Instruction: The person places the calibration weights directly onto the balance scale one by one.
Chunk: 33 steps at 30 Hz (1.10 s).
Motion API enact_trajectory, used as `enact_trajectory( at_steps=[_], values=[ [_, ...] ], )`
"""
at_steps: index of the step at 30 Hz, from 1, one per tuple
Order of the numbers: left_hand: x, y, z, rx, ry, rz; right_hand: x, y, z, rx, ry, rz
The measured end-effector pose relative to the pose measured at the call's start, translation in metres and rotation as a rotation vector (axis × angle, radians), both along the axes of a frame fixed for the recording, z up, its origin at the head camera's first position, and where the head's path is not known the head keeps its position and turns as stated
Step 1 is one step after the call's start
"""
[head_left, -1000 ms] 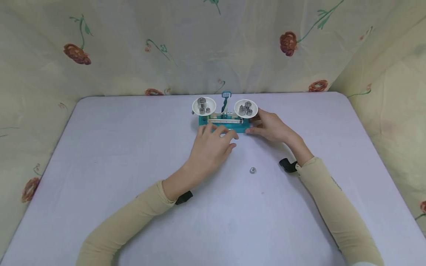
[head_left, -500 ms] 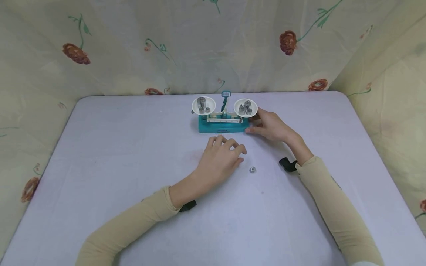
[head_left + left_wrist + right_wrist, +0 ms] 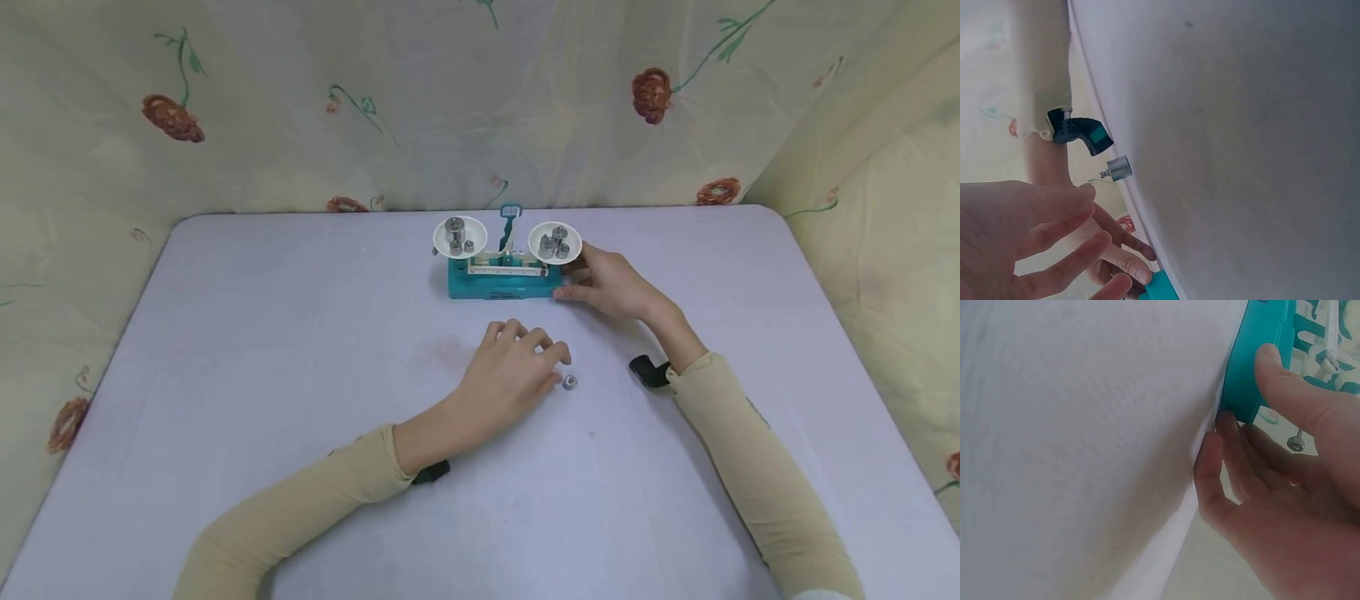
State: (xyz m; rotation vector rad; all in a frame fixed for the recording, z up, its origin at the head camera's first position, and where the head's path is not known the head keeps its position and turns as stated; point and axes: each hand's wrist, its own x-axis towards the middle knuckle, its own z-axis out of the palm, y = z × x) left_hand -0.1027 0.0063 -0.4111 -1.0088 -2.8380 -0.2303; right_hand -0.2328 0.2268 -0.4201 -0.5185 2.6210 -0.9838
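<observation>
A teal balance scale (image 3: pixel 504 286) with two white pans stands at the table's far side. Several metal weights (image 3: pixel 455 236) sit in its left pan, and several more weights (image 3: pixel 555 243) in the right. My right hand (image 3: pixel 611 285) holds the right end of the teal base; in the right wrist view the thumb (image 3: pixel 1269 359) lies on the base and the fingers are at its end. My left hand (image 3: pixel 510 375) hovers over the table, fingers loosely bent, beside a single small weight (image 3: pixel 570 382). A gap shows between the thumb and that knobbed weight (image 3: pixel 1119 169) in the left wrist view.
A pale lilac cloth covers the table (image 3: pixel 300 333). A flowered curtain (image 3: pixel 420 108) hangs right behind its far edge and along the sides. Black camera mounts (image 3: pixel 648 372) sit under both wrists.
My left hand has drawn back from the front of the scale, moving nearer and to the right, to the lone weight. The right hand stays on the base.
</observation>
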Motion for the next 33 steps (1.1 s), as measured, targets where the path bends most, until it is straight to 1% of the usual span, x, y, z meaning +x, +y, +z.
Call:
enact_trajectory(
  at_steps=[6, 10, 16, 19, 23, 27, 33],
  values=[
    [0.003, 0.005, -0.002, 0.004, -0.012, -0.037, -0.001, 0.0, -0.001, 0.005, 0.006, 0.006],
    [0.003, 0.009, -0.001, -0.003, -0.029, -0.053, 0.0, 0.001, 0.0, 0.006, 0.003, 0.0],
    [0.002, 0.016, 0.004, -0.062, -0.094, -0.075, 0.001, 0.001, 0.0, 0.002, -0.008, -0.003],
    [0.001, 0.018, 0.004, -0.09, -0.114, -0.08, 0.001, 0.0, 0.0, -0.002, -0.01, 0.0],
    [0.001, 0.02, 0.004, -0.105, -0.133, -0.082, 0.001, 0.0, 0.0, 0.001, -0.005, 0.004],
    [0.001, 0.021, 0.004, -0.125, -0.13, -0.089, 0.0, 0.0, 0.001, 0.003, 0.001, 0.003],
    [0.001, 0.022, 0.001, -0.155, -0.081, -0.099, 0.0, 0.0, 0.002, 0.006, -0.004, 0.011]
  ],
)
